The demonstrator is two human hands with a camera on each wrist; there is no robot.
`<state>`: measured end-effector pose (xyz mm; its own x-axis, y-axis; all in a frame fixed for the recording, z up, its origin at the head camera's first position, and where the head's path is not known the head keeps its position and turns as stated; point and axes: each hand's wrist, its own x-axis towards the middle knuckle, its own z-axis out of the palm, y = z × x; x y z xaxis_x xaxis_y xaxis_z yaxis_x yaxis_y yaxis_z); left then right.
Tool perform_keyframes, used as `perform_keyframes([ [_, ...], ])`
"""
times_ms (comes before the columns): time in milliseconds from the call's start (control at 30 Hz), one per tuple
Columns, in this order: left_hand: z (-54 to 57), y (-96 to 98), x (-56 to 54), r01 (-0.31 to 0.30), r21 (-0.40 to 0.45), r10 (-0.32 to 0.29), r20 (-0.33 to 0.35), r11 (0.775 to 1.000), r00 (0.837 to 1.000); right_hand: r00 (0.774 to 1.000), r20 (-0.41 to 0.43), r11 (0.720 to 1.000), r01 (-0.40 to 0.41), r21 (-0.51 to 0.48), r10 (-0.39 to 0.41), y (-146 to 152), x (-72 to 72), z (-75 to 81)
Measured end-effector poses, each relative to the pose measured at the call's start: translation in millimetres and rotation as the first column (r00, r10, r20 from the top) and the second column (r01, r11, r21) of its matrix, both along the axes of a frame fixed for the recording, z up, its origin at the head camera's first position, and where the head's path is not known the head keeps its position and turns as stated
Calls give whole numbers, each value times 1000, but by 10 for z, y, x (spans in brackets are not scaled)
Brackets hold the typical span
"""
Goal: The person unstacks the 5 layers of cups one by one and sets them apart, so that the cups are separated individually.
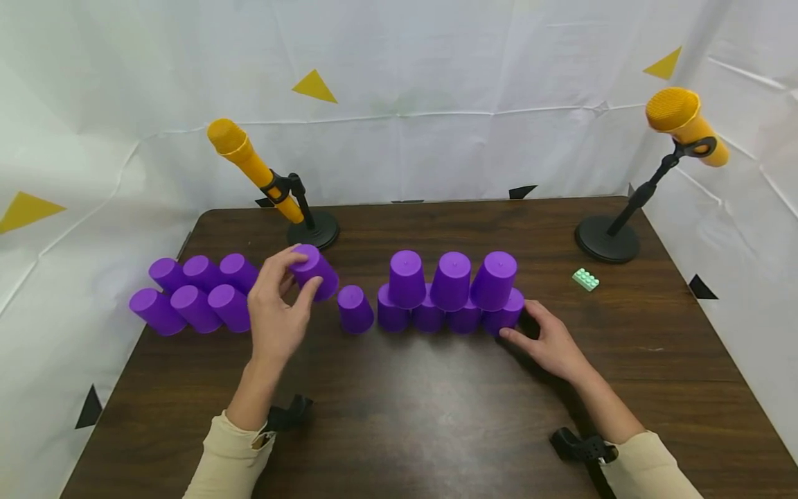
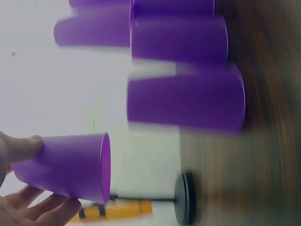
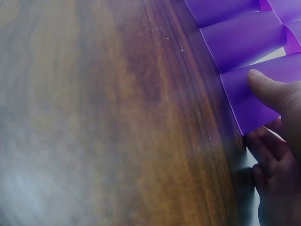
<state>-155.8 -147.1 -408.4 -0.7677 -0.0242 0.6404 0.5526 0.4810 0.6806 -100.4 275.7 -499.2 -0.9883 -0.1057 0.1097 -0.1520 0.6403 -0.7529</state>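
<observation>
My left hand (image 1: 278, 315) holds an upside-down purple cup (image 1: 320, 276) in the air, thumb on one side and fingers on the other. Just right of it, a single purple cup (image 1: 355, 312) stands upside down on the table, slightly apart from a two-level stack. Three cups, the middle one (image 1: 451, 284) among them, rest on a bottom row of several cups (image 1: 427, 316). At the stack's right end my right hand (image 1: 551, 344) grips the lowest cup (image 3: 256, 99), with the thumb on its front and the fingers behind.
Left of my left hand, more purple cups (image 1: 193, 307) stand in two rows of three. Two yellow microphones (image 1: 252, 163) (image 1: 686, 121) on black stands are at the back left and back right. A small green toy brick (image 1: 585, 279) lies on the brown table (image 1: 424, 430).
</observation>
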Motion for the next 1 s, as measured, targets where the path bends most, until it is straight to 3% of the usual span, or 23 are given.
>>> perform_keyframes([
  [67,-25,-158,-60,-88,-11,88,20,996,996,1000,-7,1000,-1,1,1,3,-4,4],
  [167,-126,-347,-171,-205,-60,209,78,977,975,1000,-15,1000,-2,2,2,6,-6,14],
  [300,-326,-490,-329,-281,-147,302,149,948,942,1000,-11,1000,-2,6,2,8,-7,20],
  [533,-575,-567,-529,-312,-207,355,215,927,910,1000,1,1000,-3,9,3,5,-9,3],
  [833,-620,-577,-617,-327,-231,381,247,916,891,1000,2,1000,-6,3,6,-1,-10,0],
  [1000,-623,-589,-626,-325,-234,377,227,916,898,1000,10,1000,-2,8,2,3,-7,2],
])
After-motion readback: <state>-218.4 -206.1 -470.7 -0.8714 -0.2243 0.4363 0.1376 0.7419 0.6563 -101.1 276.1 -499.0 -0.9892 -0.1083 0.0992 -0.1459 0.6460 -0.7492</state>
